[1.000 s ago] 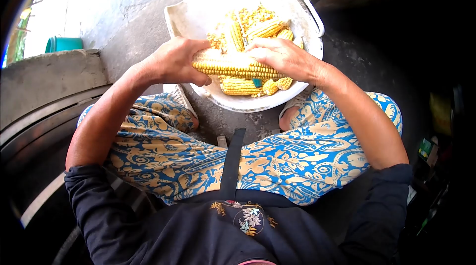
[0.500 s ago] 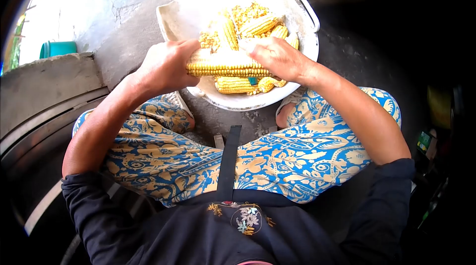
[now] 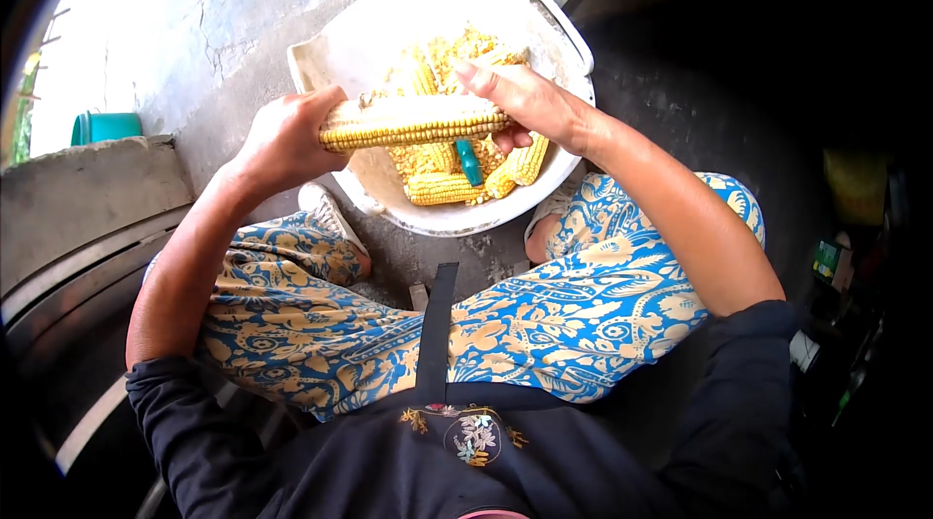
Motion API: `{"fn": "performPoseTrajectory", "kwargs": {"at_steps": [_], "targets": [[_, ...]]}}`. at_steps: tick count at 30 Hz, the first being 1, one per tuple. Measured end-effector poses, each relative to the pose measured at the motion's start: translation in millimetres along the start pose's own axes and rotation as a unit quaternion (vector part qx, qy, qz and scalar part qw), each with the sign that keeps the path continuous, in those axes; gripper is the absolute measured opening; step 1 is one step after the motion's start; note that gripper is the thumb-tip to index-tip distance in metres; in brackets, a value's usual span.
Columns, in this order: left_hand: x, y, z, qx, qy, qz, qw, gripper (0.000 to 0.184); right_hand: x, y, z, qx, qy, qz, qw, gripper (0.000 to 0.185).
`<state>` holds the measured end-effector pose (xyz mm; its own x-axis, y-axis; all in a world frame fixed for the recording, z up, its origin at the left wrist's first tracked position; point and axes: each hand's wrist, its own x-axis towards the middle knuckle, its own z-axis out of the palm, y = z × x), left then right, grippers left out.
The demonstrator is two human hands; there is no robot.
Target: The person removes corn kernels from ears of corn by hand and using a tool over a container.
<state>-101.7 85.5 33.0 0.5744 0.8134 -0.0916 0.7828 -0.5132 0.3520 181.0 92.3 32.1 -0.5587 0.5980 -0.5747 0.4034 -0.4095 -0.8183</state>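
Observation:
My left hand (image 3: 292, 135) is wrapped round the left end of a yellow corn cob (image 3: 413, 123), held level above a white basin (image 3: 457, 221). At the cob's right end is my right hand (image 3: 530, 106), its thumb raised over the top and its fingers curled beneath. The cob's upper side looks pale, with rows of kernels along its lower side. Below it in the basin lie several cobs (image 3: 442, 190), loose kernels (image 3: 471, 43) and a green object (image 3: 468, 162).
A teal container (image 3: 105, 127) stands at the left beyond a low concrete wall (image 3: 92, 179). My knees, in blue patterned cloth (image 3: 583, 315), are on either side in front of the basin. Small items (image 3: 833, 264) lie in the dark at the right.
The basin has shifted left in view. My right thumb has lifted off the held cob's top, and more of the green object shows beneath the cob.

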Motion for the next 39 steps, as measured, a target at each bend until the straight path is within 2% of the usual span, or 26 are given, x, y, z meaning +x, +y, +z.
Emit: {"fn": "performPoseTrajectory", "kwargs": {"at_steps": [2,3,6,7,9,16,18,19,21,22,26,29,30,32,33,35,38,39], "targets": [[1.4,-1.9,-2.0,-0.109,-0.088,-0.086,0.986,0.033,5.2,6.5,5.6,-0.164,0.071,-0.119,0.977,0.066],[1.8,-2.6,-3.3,-0.147,-0.111,-0.102,0.977,0.034,5.0,7.3,9.7,-0.239,0.119,-0.212,0.94,0.064],[0.4,0.8,-1.7,-0.204,-0.12,-0.09,0.967,0.034,-0.2,3.2,15.7,-0.334,0.118,-0.21,0.912,0.055],[0.7,5.6,-3.4,-0.187,-0.122,-0.079,0.972,0.034,-2.7,-0.8,17.7,-0.334,0.119,-0.21,0.911,0.055],[-0.6,5.2,-2.8,-0.186,-0.126,-0.076,0.971,0.034,-7.1,-5.7,21.8,-0.362,0.086,-0.149,0.916,0.055],[-2.9,11.7,-1.9,-0.128,-0.123,-0.067,0.982,0.031,-5.4,1.0,25.6,-0.269,0.078,-0.162,0.946,0.053],[-3.6,13.3,-1.9,-0.124,-0.12,-0.067,0.983,0.03,-11.1,-6.4,26.5,-0.252,0.071,-0.096,0.96,0.049],[-3.5,14.5,-1.5,-0.12,-0.118,-0.066,0.983,0.029,-6.4,1.2,24.4,-0.251,0.072,-0.095,0.961,0.049],[-3.6,17.9,1.1,-0.11,-0.116,-0.072,0.984,0.029,10.0,18.7,18.3,-0.203,0.092,-0.182,0.958,0.048],[-4.8,19.3,1.6,-0.101,-0.112,-0.081,0.985,0.028,13.0,22.3,15.9,-0.202,0.093,-0.182,0.958,0.048],[-5.8,24.5,2.2,-0.075,-0.101,-0.067,0.99,0.028,23.2,33.3,7.3,-0.188,0.102,-0.132,0.968,0.048],[-6.2,24.1,3.8,-0.039,-0.078,-0.047,0.995,0.029,7.4,5.8,8.5,-0.095,0.078,0.093,0.988,0.055],[-5.4,22.4,4.0,-0.017,-0.046,-0.017,0.999,0.028,10.3,13.9,11.0,-0.095,0.078,0.093,0.988,0.055],[-3.8,19.0,2.9,0.005,-0.013,0.014,1.0,0.027,20.3,36.1,15.3,0.015,0.148,-0.037,0.988,0.057],[-3.1,17.3,1.7,0.004,-0.03,0.004,1.0,0.027,16.7,30.1,12.7,0.014,0.147,-0.037,0.988,0.057],[-2.7,13.1,-0.3,0.002,-0.046,-0.007,0.999,0.028,4.5,8.8,3.6,0.001,0.1,0.071,0.992,0.06],[-3.1,4.5,-0.8,-0.023,-0.051,-0.026,0.998,0.027,-0.9,0.4,-4.5,-0.081,0.078,0.022,0.993,0.062],[-3.0,0.6,0.3,-0.026,-0.062,-0.036,0.997,0.028,3.2,4.1,-5.5,-0.082,0.089,0.0,0.993,0.056]]}}
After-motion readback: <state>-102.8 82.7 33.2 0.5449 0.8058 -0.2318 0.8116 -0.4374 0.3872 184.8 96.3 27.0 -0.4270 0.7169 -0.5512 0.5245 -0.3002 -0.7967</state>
